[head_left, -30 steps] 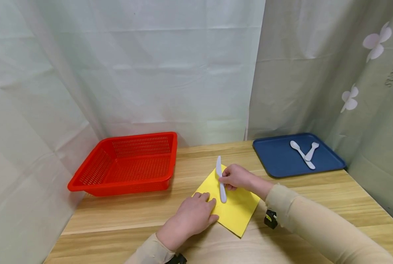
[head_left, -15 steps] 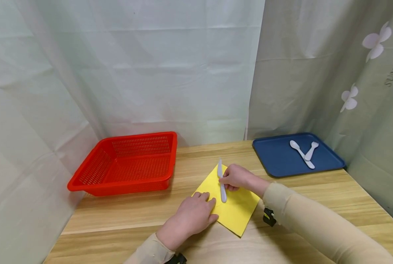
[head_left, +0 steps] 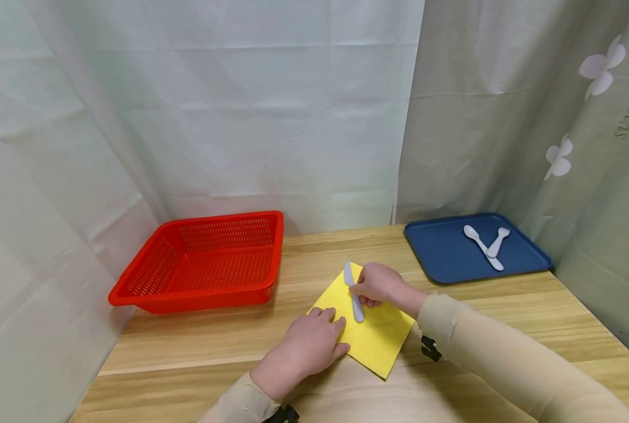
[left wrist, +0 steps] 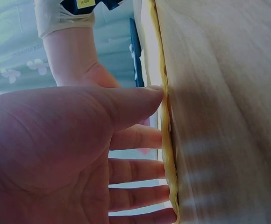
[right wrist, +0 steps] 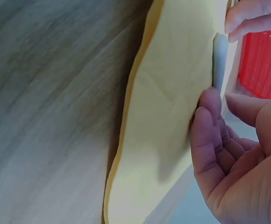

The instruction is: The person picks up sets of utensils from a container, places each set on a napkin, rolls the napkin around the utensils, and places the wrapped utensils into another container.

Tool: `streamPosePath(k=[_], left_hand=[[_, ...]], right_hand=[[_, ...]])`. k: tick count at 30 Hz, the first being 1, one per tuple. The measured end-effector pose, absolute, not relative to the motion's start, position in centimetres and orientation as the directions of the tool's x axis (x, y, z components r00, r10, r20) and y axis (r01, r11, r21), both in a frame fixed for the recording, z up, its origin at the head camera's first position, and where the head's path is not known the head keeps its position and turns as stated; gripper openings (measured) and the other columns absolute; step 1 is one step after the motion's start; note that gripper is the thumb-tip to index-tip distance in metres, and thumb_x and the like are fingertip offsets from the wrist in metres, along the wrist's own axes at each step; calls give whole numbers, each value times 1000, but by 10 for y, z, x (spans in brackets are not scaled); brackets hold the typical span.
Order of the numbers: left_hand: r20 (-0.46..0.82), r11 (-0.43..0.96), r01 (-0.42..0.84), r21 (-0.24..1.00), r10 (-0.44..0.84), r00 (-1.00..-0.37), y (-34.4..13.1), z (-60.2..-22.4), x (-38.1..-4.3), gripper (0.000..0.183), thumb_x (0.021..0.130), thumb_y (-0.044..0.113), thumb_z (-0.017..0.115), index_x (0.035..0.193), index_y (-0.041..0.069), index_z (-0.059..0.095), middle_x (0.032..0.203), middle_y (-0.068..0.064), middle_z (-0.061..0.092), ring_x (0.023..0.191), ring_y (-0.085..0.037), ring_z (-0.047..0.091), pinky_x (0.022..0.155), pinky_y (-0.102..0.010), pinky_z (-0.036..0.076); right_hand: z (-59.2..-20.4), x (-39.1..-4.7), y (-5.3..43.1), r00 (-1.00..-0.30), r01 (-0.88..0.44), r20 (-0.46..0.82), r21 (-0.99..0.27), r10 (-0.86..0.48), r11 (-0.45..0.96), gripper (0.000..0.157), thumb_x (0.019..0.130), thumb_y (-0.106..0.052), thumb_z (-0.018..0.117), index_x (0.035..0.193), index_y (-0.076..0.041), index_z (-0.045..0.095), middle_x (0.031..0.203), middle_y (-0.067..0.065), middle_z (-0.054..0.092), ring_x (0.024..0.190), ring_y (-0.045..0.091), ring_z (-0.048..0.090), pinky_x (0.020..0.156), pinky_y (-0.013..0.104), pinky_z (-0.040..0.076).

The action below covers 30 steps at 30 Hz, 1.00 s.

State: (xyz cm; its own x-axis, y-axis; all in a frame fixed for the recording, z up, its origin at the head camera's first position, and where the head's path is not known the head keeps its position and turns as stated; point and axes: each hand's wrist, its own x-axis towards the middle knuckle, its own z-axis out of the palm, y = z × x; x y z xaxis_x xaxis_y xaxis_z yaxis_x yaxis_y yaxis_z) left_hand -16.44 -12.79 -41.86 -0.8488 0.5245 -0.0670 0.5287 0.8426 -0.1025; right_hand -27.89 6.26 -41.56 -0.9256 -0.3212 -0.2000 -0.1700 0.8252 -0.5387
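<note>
A yellow folded cloth (head_left: 380,341) lies slantwise on the wooden table in the middle of the head view. My left hand (head_left: 311,345) rests on its left edge, fingers straight and spread. Over the cloth, my right hand (head_left: 380,284) pinches a white knife (head_left: 357,309) between thumb and fingertips around its middle. The blade points away from me, close to the cloth's far corner, and the handle points toward me. In the right wrist view, the knife's handle (right wrist: 219,58) sticks out beyond the fingers, close over the cloth. The fingers cover its middle part.
A red plastic basket (head_left: 198,299) stands at the back left. At the back right lies a blue tray (head_left: 436,252) bearing a white spoon (head_left: 473,234) and a white fork (head_left: 499,241), which overlap. Pale curtains (head_left: 266,117) enclose the table's back and sides.
The knife's tip has come down toward the cloth and turned slightly left, while the right hand keeps its pinch almost in place. My left hand, basket and tray stay where they were.
</note>
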Motion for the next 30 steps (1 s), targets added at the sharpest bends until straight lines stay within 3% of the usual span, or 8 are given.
streamPosePath(k=[3,7,10,16,22,30], left_hand=[[-52,839,534,-107,531,-846,-128,-419,-164,53,104,52,73,143,16,74,140,-10,68,123,-30,65,93,-47,61],[-37,835,539,-111,538,-842,-129,-419,-163,52,104,51,73,142,15,74,137,-10,68,121,-30,66,92,-47,61],[-46,836,538,-111,537,-843,-129,-419,-164,53,105,51,73,143,15,74,138,-10,68,122,-31,65,94,-47,60],[-65,839,536,-98,532,-844,-129,-419,-164,54,105,52,72,144,15,73,140,-10,68,124,-31,65,96,-47,60],[-61,839,536,-99,532,-844,-129,-420,-164,53,105,52,72,144,15,73,139,-10,68,123,-30,65,95,-47,60],[-59,838,537,-99,533,-844,-129,-421,-165,53,105,52,73,143,15,74,139,-10,68,123,-30,65,95,-47,60]], right_hand=[[-413,-274,63,-929,-237,-145,-475,-341,847,35,103,-26,78,73,-9,76,62,0,70,55,14,64,54,26,45],[-411,-265,69,-908,-393,-3,-340,-419,854,6,99,-13,81,99,-7,81,80,0,76,73,17,69,69,36,56],[-413,-262,74,-867,-495,83,-256,-491,830,25,96,-6,83,121,-4,79,100,5,78,90,23,73,83,44,61],[-419,-259,87,-774,-632,114,-201,-623,748,46,95,-6,87,139,-6,75,124,10,75,110,28,73,94,46,61],[-424,-258,92,-723,-689,99,-181,-684,702,43,95,-11,88,137,-9,76,129,9,75,117,29,72,96,46,60],[-429,-256,92,-709,-704,97,-145,-699,695,35,97,-16,88,130,-12,80,128,7,75,116,28,71,95,45,61]])
